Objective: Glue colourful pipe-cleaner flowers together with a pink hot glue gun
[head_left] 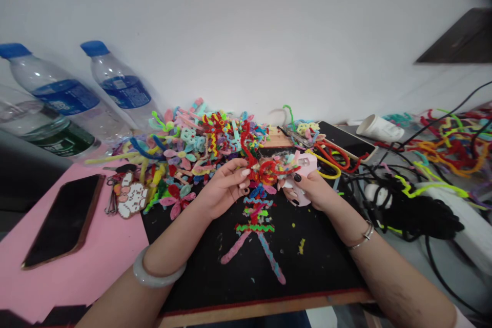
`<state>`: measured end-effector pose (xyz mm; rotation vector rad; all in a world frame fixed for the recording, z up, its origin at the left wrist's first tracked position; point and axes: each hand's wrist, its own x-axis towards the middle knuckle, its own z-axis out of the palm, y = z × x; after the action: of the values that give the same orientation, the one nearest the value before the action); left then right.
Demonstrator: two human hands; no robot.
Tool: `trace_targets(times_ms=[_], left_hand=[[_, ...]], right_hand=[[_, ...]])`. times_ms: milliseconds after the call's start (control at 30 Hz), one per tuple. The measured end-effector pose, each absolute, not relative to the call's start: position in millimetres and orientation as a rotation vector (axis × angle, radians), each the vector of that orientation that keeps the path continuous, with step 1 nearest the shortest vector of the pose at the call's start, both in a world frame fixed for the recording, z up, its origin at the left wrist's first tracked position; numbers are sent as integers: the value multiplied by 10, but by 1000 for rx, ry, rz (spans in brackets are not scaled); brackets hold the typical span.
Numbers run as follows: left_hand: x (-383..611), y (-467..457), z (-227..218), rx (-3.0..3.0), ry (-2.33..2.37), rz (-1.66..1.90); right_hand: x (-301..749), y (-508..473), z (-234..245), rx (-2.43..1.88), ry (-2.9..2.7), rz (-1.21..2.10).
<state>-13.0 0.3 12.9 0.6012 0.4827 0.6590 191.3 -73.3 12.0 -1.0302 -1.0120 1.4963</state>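
My left hand (pixel 229 183) is closed in a pinch at a red pipe cleaner (pixel 249 151) that rises above its fingertips. Wrapped around a pale pink hot glue gun (pixel 305 166), my right hand (pixel 313 190) is closed, with the gun's front end behind colourful fuzzy pieces. Between both hands is a red and orange pipe-cleaner bundle (pixel 269 170); its exact contact with the fingers is hard to make out. Below lies a pipe-cleaner figure (pixel 254 215) with crosswise coloured strips and two spread legs, flat on the black mat (pixel 319 261).
A heap of pipe-cleaner flowers (pixel 184 156) lies behind my left hand. Bottles (pixel 123 87) and a phone (pixel 63 220) are at the left. Another phone (pixel 346 139), a paper cup (pixel 380 128), black cables (pixel 418 215) and loose pipe cleaners (pixel 453 148) crowd the right.
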Motion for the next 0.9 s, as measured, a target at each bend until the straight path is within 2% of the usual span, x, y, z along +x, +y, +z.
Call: trace_targets(times_ms=[233, 433, 900], left_hand=[[-133, 22, 123, 592, 487, 666], [-136, 8, 129, 595, 478, 650], [-132, -1, 148, 601, 481, 648]], right_hand=[[1955, -771, 95, -1011, -1043, 1578], [1941, -738, 97, -1017, -1010, 1477], [1902, -746, 128, -1060, -1009, 1466]])
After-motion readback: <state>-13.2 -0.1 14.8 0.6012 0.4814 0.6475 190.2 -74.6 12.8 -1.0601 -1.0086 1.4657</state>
